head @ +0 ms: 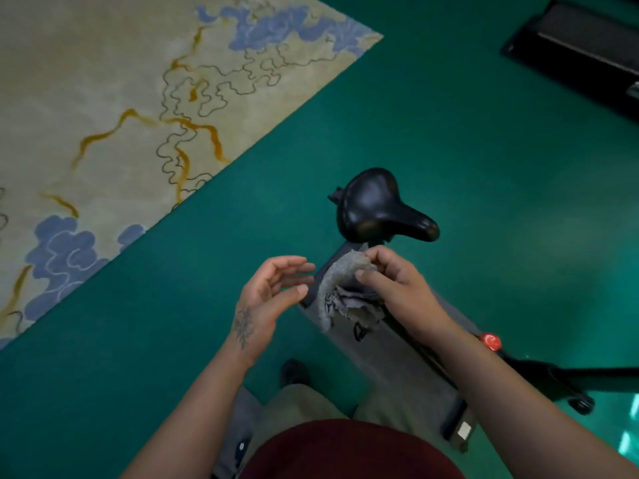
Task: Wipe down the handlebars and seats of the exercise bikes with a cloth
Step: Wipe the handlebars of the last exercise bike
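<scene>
Two hands meet over the bike frame, and the scene reads from the patterned rug (103, 115) at the far left across the green floor (484, 167) to the machine. The left hand (273, 288) comes first: open, palm turned inward, fingers loosely spread and holding nothing, just beside the cloth but apart from it. Next is the grey cloth (342, 292), bunched and hanging, its lower folds drooping in front of the grey frame (397, 361). The right hand (390, 274) pinches its upper edge between thumb and fingertips. Beyond both hands, the black seat (377, 205) stands clear of the cloth, nose pointing right. A red knob (491, 341) shows by the right forearm, and a dark bar runs off to the right edge; it may be a handlebar, though the view is too dim to say.

My reading is that the cloth is being gathered or refolded, so wiping contact has not begun here. The next move likely calls for the left hand to help flatten the cloth into a pad, then for it to be pressed onto the seat top.
</scene>
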`<state>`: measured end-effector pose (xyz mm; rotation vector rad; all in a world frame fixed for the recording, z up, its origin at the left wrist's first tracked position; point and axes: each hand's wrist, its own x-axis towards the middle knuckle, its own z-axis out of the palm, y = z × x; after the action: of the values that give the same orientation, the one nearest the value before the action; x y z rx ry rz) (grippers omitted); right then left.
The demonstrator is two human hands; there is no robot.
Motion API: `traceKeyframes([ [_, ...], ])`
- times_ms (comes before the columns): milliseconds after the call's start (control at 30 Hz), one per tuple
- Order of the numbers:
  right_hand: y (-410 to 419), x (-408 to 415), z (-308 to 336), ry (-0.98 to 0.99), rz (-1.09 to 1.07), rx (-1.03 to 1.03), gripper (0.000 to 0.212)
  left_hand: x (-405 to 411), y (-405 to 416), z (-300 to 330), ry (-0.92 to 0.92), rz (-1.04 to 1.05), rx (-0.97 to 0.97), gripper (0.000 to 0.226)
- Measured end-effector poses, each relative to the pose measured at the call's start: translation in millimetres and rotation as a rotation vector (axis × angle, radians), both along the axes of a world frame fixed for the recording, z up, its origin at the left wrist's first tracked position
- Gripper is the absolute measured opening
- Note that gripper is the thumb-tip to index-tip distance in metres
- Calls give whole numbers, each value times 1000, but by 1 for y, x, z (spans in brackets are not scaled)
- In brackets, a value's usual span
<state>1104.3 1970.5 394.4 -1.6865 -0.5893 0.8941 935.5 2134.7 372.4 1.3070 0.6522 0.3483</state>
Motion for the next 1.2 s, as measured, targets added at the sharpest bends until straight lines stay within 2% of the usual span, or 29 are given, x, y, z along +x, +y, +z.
traceKeyframes([
  [33, 10, -2, 1, 37, -1, 7, 7, -5, 11, 1, -3, 9, 19, 39],
  [167, 45, -8, 5, 55, 24, 47, 45, -21, 47, 9, -23, 37, 63, 41],
  [233, 58, -9, 7, 24, 82, 54, 53, -24, 59, 11, -23, 37, 110, 47],
  [433, 99, 5, 6, -46, 230, 92, 23, -19, 91, 10, 32, 30, 293, 58],
  [733, 165, 65, -15, -108, 334, 116, 26, 28, 158, 13, 158, -4, 366, 75],
  [900, 212, 114, -23, -299, 364, 110, 22, 71, 205, 17, 200, -30, 415, 78],
  [1200, 281, 165, -25, -335, 213, 77, 25, 144, 292, 18, 191, -146, 421, 76],
])
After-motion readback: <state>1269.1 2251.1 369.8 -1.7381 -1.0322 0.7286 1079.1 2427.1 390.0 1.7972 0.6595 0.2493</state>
